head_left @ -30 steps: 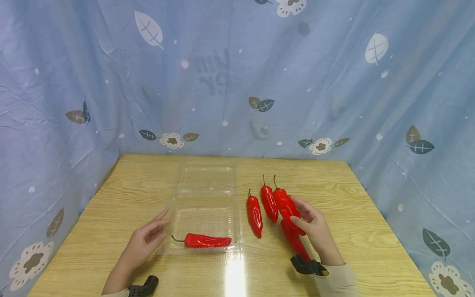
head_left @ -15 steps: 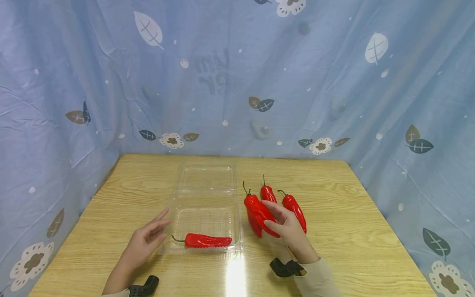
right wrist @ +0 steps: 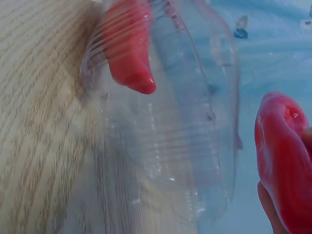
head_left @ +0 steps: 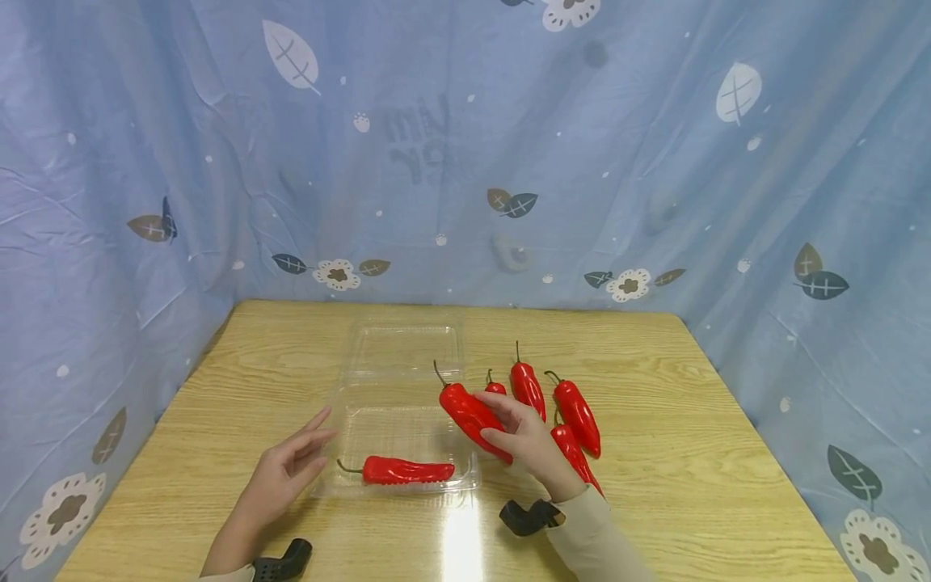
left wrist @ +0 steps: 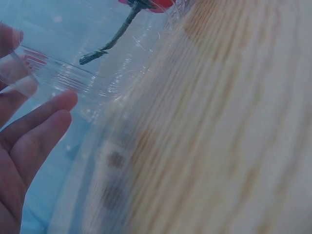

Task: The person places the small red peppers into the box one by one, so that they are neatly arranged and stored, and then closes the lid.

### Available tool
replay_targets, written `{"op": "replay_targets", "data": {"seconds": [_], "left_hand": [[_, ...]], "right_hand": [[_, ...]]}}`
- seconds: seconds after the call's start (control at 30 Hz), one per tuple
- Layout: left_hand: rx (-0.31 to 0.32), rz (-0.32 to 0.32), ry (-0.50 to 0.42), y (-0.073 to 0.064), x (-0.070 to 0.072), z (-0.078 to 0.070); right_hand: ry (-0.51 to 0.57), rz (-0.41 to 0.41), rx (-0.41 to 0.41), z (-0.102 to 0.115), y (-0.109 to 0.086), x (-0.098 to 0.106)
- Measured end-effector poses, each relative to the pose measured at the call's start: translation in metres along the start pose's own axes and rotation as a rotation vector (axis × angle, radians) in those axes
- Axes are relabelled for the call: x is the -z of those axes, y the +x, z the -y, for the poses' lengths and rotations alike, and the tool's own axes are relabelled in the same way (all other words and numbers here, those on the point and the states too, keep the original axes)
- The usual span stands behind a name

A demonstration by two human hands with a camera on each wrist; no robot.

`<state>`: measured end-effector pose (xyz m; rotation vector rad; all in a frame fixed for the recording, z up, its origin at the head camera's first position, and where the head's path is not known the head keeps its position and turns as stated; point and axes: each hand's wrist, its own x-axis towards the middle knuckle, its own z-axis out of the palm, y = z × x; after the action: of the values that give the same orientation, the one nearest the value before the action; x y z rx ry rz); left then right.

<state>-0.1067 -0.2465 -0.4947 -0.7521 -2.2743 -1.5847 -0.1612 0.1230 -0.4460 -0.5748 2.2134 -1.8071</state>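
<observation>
Pinched between the thumb and fingers of my right hand [head_left: 534,444] is a red chili pepper [head_left: 469,414], its green stem pointing up and away. It is held over the right side of a clear plastic clamshell box [head_left: 393,427], which stands with its lid laid back. In the right wrist view the held pepper [right wrist: 282,161] is beside the box's clear wall [right wrist: 170,146]. Another red pepper [head_left: 407,470] lies crosswise along the box's near side, stem left. My left hand [head_left: 272,477] has its fingers [left wrist: 46,117] extended at the box's left rim.
Several more red peppers lie right of the box: one [head_left: 496,389] partly hidden behind my right hand, one [head_left: 527,386] farther back, and two [head_left: 578,419] [head_left: 571,454] farther right. A blue patterned curtain [head_left: 451,162] surrounds the wooden table [head_left: 676,453].
My right hand has carried the held pepper leftward, from among the others to over the box's right side. My left hand and the pepper in the box have stayed put.
</observation>
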Motion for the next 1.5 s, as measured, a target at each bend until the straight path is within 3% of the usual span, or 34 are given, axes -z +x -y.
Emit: {"op": "replay_targets", "data": {"seconds": [0.17,0.53,0.87,1.5], "left_hand": [[-0.006,0.000,-0.004,0.000,0.000,0.000],[0.017,0.012,0.007,-0.001,0.001,0.002],[-0.013,-0.002,-0.002,0.000,-0.001,0.002],[-0.017,-0.016,-0.009,0.000,-0.001,0.003]], "right_hand": [[-0.022,0.030,-0.023,0.002,0.010,-0.008],[-0.044,0.094,0.009,0.010,0.028,-0.025],[-0.085,0.152,0.030,0.011,0.038,-0.040],[-0.130,0.219,-0.044,0.011,0.048,-0.059]]}}
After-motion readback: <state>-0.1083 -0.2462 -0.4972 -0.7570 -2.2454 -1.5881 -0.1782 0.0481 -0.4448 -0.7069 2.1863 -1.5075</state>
